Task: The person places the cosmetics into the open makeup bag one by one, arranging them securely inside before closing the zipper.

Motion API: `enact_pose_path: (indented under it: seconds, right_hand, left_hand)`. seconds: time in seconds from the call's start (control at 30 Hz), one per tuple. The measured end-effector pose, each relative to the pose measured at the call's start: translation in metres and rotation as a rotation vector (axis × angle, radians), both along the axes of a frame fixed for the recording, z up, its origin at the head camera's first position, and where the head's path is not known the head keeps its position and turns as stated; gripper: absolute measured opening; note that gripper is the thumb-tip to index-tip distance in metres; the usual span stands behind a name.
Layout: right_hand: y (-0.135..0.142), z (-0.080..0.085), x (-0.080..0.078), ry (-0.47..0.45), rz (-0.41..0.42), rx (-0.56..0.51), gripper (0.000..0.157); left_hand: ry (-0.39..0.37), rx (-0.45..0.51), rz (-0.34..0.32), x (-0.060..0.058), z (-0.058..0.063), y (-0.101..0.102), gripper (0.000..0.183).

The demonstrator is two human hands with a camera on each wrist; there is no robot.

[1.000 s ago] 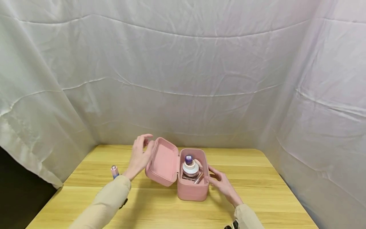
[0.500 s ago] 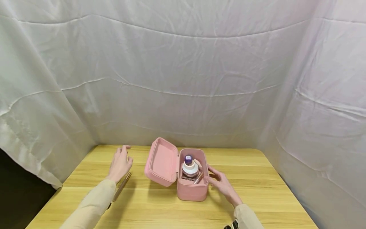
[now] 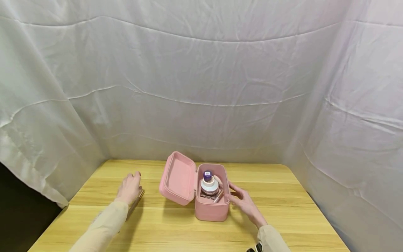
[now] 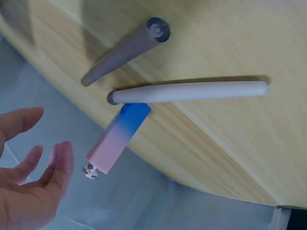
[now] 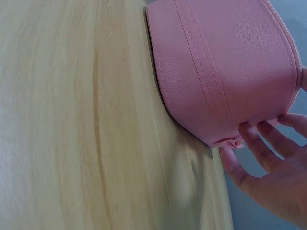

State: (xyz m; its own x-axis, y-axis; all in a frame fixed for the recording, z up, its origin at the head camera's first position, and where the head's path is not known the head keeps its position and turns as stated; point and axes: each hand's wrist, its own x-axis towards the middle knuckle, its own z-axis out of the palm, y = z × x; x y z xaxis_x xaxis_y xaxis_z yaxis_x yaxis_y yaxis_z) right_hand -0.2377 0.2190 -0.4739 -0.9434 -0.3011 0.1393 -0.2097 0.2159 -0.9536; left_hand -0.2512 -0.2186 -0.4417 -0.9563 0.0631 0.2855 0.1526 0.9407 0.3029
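My left hand (image 3: 129,188) is low over the left part of the table, with loosely bent fingers and nothing between them. In the left wrist view its fingertips (image 4: 64,158) are just beside a pink-and-blue lipstick-like tube (image 4: 117,139) with a silver ball end. A white pen-like stick (image 4: 192,92) and a brown one (image 4: 127,51) are past it. The head view shows a brown stick (image 3: 134,205) beside the hand, which hides the tube there. My right hand (image 3: 247,206) rests its fingers against the right wall of the pink cosmetic case (image 3: 212,212), thumb at the rim.
The case's lid (image 3: 180,178) hangs open to the left. Inside are a white round jar (image 3: 210,187), a purple-capped item (image 3: 207,175), a slim tube (image 3: 218,196) and other small items. Grey cloth (image 3: 201,87) hangs behind the wooden table (image 3: 267,224).
My left hand has moved left, away from the lid, then lower towards the table beside the sticks. My right hand stays against the case.
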Motion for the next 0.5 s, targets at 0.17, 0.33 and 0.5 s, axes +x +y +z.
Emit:
enact_pose_path:
  seconds: [0.17,0.33,0.5]
  right_hand:
    - [0.000,0.000,0.000,-0.004,-0.001,-0.001,0.066]
    - [0.000,0.000,0.000,-0.006,0.002,-0.004,0.066]
    - [0.000,0.001,0.000,0.001,0.007,0.005,0.066]
  left_hand:
    - [-0.052,-0.061,0.022,0.002,-0.005,0.003,0.032]
    - [-0.040,-0.109,0.012,0.002,-0.010,0.005,0.031]
    - [-0.054,-0.137,0.009,0.000,-0.012,0.005,0.022]
